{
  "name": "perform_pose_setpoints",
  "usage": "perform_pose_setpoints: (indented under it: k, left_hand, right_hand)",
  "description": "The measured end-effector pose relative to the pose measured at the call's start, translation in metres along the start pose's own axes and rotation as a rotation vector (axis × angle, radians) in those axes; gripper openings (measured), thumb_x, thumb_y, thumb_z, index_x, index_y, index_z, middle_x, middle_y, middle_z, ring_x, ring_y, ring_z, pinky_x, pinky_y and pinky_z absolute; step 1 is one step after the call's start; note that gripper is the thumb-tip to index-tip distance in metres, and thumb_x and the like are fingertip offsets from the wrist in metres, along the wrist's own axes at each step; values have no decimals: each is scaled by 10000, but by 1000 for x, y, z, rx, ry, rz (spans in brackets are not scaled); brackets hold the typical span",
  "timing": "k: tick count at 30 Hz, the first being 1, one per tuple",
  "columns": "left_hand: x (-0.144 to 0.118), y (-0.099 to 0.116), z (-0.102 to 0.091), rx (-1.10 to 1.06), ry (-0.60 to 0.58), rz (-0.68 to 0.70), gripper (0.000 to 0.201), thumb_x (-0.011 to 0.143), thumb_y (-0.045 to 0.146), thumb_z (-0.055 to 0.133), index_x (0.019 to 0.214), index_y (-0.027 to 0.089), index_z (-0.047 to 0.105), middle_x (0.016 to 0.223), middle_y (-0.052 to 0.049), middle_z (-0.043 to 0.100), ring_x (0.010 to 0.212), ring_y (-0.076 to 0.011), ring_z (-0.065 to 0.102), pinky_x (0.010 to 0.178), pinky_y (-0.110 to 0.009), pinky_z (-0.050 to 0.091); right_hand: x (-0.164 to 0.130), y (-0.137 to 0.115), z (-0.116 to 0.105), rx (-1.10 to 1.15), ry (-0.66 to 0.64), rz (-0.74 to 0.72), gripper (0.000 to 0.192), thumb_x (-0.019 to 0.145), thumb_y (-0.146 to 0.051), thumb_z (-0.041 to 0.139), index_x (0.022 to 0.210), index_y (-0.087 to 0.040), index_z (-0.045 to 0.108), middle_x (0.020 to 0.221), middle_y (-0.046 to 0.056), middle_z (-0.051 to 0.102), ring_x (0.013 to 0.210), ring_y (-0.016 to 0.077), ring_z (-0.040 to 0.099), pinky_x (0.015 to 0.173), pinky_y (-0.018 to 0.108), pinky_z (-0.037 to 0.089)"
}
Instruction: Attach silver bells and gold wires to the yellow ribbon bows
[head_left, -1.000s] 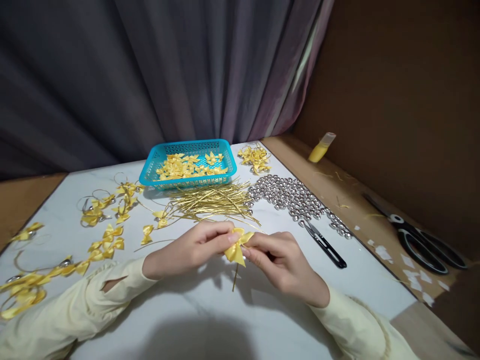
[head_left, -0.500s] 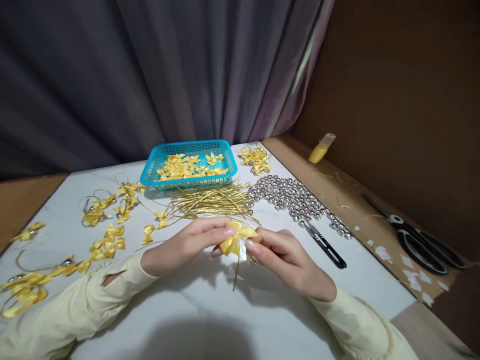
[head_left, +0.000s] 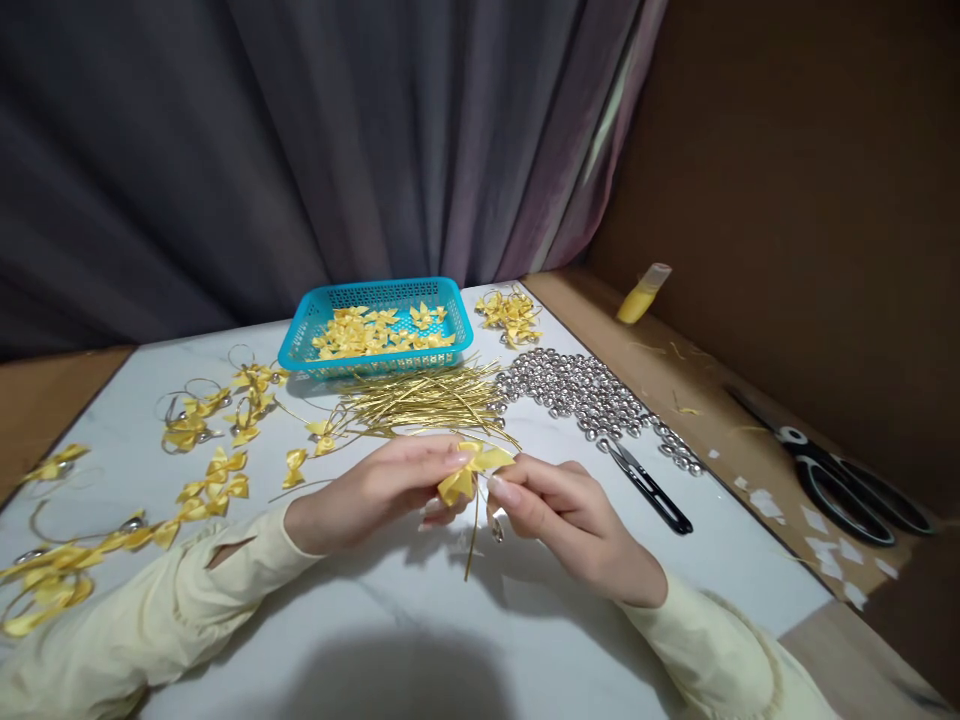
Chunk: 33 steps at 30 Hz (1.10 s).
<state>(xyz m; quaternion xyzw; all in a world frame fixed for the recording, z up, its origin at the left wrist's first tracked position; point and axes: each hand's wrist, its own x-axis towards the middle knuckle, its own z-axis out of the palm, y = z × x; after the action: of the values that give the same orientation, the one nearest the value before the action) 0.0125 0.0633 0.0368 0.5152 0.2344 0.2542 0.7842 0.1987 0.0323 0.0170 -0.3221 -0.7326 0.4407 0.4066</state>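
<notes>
Between finger and thumb, my left hand [head_left: 394,478] pinches a yellow satin ribbon bow [head_left: 459,482] above the table. A stiff gold cord [head_left: 472,545] hangs down from this bow. My right hand [head_left: 574,515] is closed at the bow's right side, its thumb and fingertips pressed on a thin length of the cord. Just below the right thumb dangles a small silver bell-like bead [head_left: 497,530]. Behind the hands lies a heap of cut gold cords [head_left: 427,400], and a spread of silver beads [head_left: 570,385] is to its right.
A blue basket [head_left: 375,367] with yellow bows stands at the back. Finished-looking bows with cord loops [head_left: 199,415] lie on the left, more bows [head_left: 510,315] at the back right. Black thread snips [head_left: 652,495], large scissors [head_left: 832,485] and a yellow-filled tube [head_left: 643,295] are on the right.
The bow has tilted a little in my fingers. The silver bead now hangs lower and slightly further left, more in sight below my right thumb.
</notes>
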Motion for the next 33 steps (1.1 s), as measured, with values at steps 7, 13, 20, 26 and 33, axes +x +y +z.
perform_pose_setpoints:
  k: [7,13,20,26,33]
  left_hand:
    - [-1,1,-3,209,76,-2,275,893,303,418,676,143,471,642,19,406,580,-94,366,551,-220,330]
    - [-4,7,-1,779,204,146,320,910,302,384,619,171,364,599,40,333,562,-95,338,537,-224,297]
    - [-5,1,-3,1284,139,464,223,909,145,358,694,167,409,639,19,407,578,-104,383,562,-232,311]
    - [-3,-2,-6,1468,97,519,219,911,143,347,712,160,437,637,-6,445,588,-129,390,571,-253,321]
    - [0,-5,-7,1309,48,426,219,931,167,322,756,156,453,704,-16,463,654,-134,424,629,-255,355]
  right_hand:
    - [1,1,3,-7,110,44,83,858,-243,516,822,-178,478,465,-117,243,411,55,217,404,200,193]
    - [-1,1,3,-92,236,86,198,826,-280,576,767,-203,404,448,-131,216,420,56,169,409,207,169]
    - [3,2,0,-291,35,-19,131,897,-209,450,830,-160,552,500,-69,366,418,64,285,425,205,258]
    - [4,3,-5,-319,3,-142,250,893,-158,406,675,-162,529,581,2,509,537,101,439,524,213,345]
    - [4,-1,-5,-48,-3,65,318,888,-337,465,623,-163,492,514,-41,424,466,79,364,477,205,296]
